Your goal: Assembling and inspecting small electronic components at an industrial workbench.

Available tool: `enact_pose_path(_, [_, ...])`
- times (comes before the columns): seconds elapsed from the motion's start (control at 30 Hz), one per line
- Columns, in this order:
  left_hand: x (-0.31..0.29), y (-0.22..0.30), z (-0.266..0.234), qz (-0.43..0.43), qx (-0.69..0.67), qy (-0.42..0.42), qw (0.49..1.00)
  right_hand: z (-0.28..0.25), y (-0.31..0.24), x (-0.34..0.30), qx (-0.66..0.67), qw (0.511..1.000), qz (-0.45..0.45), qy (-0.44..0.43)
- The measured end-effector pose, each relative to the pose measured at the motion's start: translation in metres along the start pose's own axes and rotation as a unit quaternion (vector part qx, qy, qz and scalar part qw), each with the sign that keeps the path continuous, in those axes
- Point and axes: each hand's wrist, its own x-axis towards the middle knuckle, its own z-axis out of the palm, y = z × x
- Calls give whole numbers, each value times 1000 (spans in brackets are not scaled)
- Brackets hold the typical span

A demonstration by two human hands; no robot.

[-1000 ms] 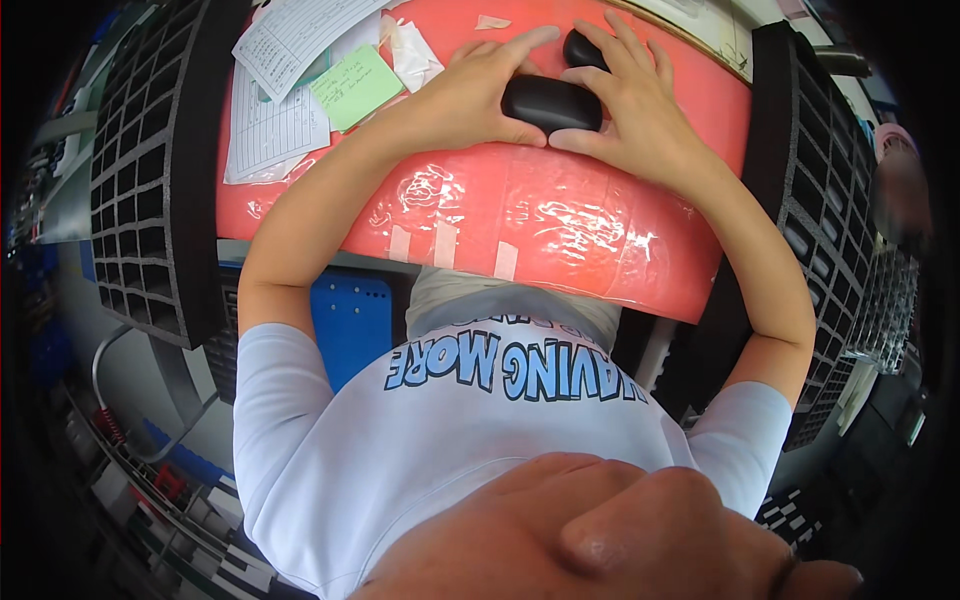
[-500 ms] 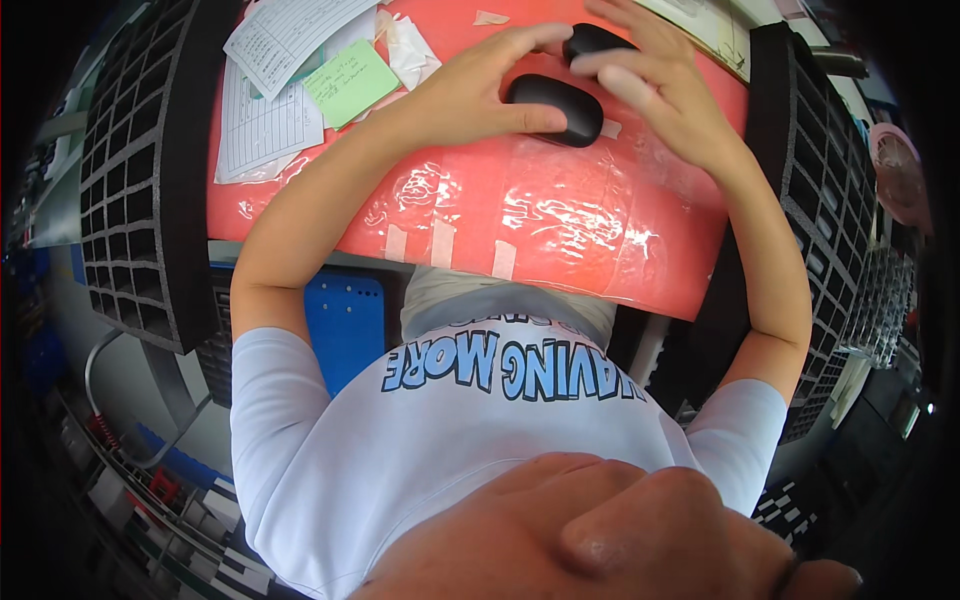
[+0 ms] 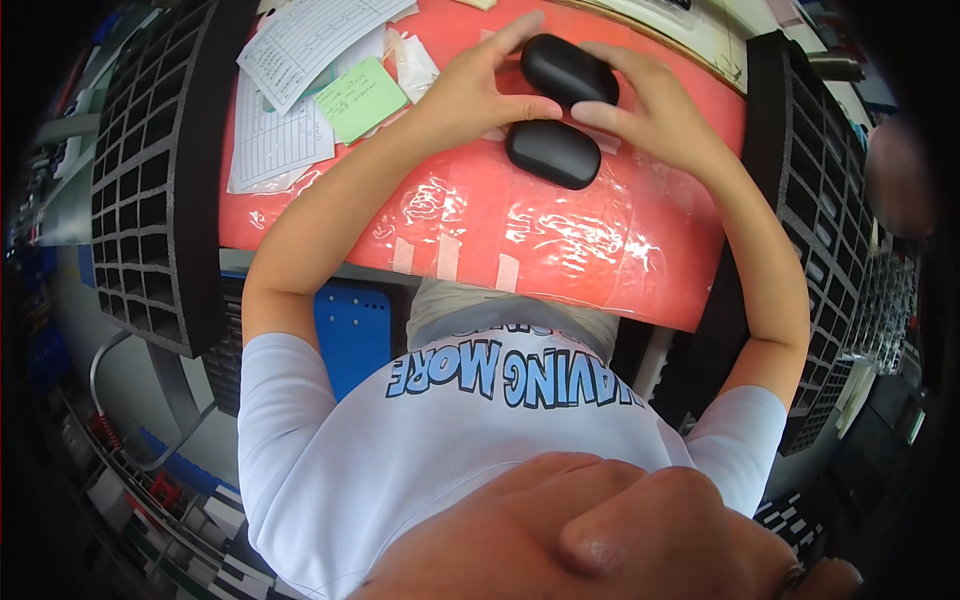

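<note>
Two smooth black computer mice, told by their rounded shape, are over the red tabletop [image 3: 450,185], one behind the other. My left hand [image 3: 470,95] curves around the left end of the farther mouse [image 3: 568,68], its thumb along the near edge and a finger by the far edge. Against the right end of that same mouse, my right hand [image 3: 665,110] has its forefinger at the top and its thumb below. Just nearer to me lies the second mouse [image 3: 553,155], under my thumbs and apart from my grip.
Printed sheets [image 3: 300,45], a green sticky note [image 3: 360,100] and crumpled white plastic [image 3: 412,65] lie at the far left. Black gridded racks [image 3: 140,190] flank the table, another rack [image 3: 825,215] standing on the right. Tape strips [image 3: 448,258] mark the front edge.
The farther mouse has come nearer and left, between both hands. My left thumb has left the nearer mouse, which now sits closer to me. My right fingers have closed in on the farther one.
</note>
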Motion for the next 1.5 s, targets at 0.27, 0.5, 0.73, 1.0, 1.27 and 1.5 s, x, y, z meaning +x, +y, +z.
enact_pose_path(0.27, [6,2,-7,8,-142,-60,988,-3,13,3,306,949,74,-16])
enact_pose_path(0.5, [11,10,-5,49,-171,-53,983,-9,12,2,434,898,60,-41])
enact_pose_path(0.73, [-14,37,12,198,51,-84,975,-36,-14,-9,357,893,128,-243])
enact_pose_path(1.0, [-11,30,12,98,317,-164,929,-44,-8,-21,245,944,58,-215])
enact_pose_path(1.27, [-6,12,23,220,376,17,900,-29,-61,-28,54,988,-31,-141])
enact_pose_path(1.5, [-14,13,5,279,341,84,894,-33,-100,-9,32,991,-13,-126])
